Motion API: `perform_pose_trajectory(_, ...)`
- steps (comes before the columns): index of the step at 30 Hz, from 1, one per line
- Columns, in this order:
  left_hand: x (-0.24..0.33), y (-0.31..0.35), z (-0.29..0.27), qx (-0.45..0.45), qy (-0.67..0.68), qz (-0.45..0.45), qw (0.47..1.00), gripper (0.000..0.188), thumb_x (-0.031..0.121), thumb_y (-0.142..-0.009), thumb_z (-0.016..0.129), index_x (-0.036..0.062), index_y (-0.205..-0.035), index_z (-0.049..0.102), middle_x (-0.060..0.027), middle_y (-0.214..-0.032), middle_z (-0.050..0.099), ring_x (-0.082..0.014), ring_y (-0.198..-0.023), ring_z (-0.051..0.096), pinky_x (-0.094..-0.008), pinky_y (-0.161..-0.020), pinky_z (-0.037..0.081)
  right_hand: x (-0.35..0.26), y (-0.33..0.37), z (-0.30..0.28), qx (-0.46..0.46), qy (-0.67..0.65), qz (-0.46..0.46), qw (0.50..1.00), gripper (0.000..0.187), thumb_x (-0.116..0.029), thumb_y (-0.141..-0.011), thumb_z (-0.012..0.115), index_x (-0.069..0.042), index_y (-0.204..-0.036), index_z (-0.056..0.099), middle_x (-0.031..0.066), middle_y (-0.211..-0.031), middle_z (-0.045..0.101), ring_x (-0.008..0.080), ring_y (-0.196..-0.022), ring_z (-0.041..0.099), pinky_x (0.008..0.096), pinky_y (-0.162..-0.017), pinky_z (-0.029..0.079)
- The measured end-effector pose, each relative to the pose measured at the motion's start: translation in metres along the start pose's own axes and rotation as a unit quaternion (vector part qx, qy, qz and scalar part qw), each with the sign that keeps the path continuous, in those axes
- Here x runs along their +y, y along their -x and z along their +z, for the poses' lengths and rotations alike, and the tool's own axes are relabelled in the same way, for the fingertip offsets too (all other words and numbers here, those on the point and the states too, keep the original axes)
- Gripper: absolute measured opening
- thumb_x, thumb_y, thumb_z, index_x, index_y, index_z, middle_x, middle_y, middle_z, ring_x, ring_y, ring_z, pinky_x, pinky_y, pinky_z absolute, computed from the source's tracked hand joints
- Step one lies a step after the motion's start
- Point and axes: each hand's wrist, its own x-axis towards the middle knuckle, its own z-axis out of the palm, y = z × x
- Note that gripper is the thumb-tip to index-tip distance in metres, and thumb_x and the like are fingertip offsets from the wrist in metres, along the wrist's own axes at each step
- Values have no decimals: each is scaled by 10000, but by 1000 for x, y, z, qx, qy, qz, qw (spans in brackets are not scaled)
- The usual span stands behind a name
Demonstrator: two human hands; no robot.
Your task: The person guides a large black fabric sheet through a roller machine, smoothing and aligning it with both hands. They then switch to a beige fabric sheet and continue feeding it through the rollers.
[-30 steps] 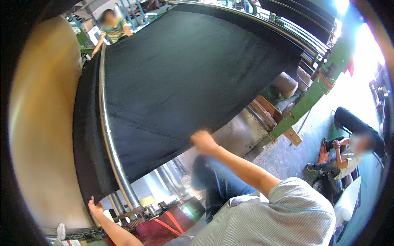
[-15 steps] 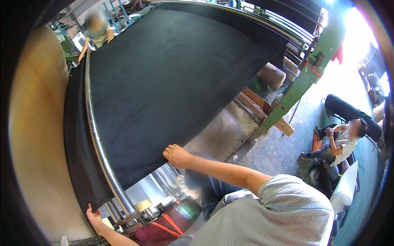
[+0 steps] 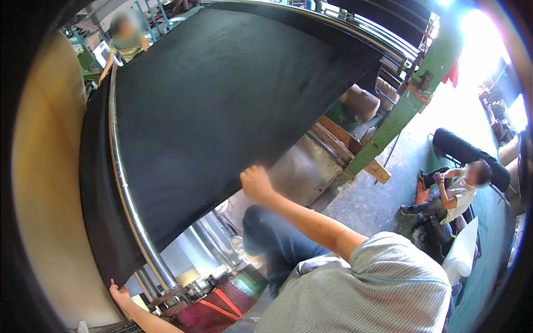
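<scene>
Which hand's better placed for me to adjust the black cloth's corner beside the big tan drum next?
Probably your left hand: its fingers are right at the black cloth corner, beside the big tan drum. Your right hand is beyond the metal bar, farther along the near edge.

The broad cloth (image 3: 239, 105) is plain black with a faint greyish sheen. On the left, the large drum (image 3: 47, 194) is golden brown at its far end and paler tan near; the long roller (image 3: 126, 177) is bright silver. Near, the wearer's shirt (image 3: 361, 288) has fine grey and white stripes, and the trousers (image 3: 277, 233) are dark blue. 2 orange-red strips (image 3: 229, 303) cross a dark red cover (image 3: 191, 317). On the right, the post (image 3: 402, 119) is green, the seated person's shirt (image 3: 459, 201) off-white.
</scene>
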Motion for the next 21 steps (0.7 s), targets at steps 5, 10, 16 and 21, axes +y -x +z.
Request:
perform_pose_trajectory(5, -4, 2, 8, 160, 38, 6, 986, 339, 226, -847, 380, 248, -1038, 660, -69, -811, 606, -170, -615, 492, -267, -481, 382, -28, 16, 3, -61, -44, -44, 996, 98, -125, -778, 518, -60, -748, 586, 112, -791, 595, 250, -825, 554, 363, -744, 395)
perform_pose_trajectory(10, -10, 24, 19, 182, 36, 53, 981, 307, 173, -823, 418, 202, -974, 683, -37, -977, 636, -174, -670, 479, -296, -557, 416, -55, 25, 6, -92, -76, -67, 991, 92, -114, -783, 515, -51, -767, 580, 124, -797, 595, 256, -816, 554, 357, -753, 399)
perform_pose_trajectory(16, -5, 23, 17, -16, -22, -31, 999, 290, 207, -758, 512, 228, -991, 684, -29, -921, 626, -175, -688, 519, -285, -586, 444, -78, 30, 11, -89, -126, -121, 981, 102, -138, -795, 544, -38, -817, 532, 124, -843, 547, 257, -846, 535, 361, -765, 410)
perform_pose_trajectory(21, -13, 2, 19, 39, -17, -36, 998, 306, 196, -763, 475, 271, -979, 678, -47, -879, 632, -176, -639, 526, -286, -542, 447, -64, 24, 6, -62, -159, -149, 974, 100, -110, -789, 529, -36, -856, 517, 124, -867, 520, 265, -866, 530, 370, -756, 426)
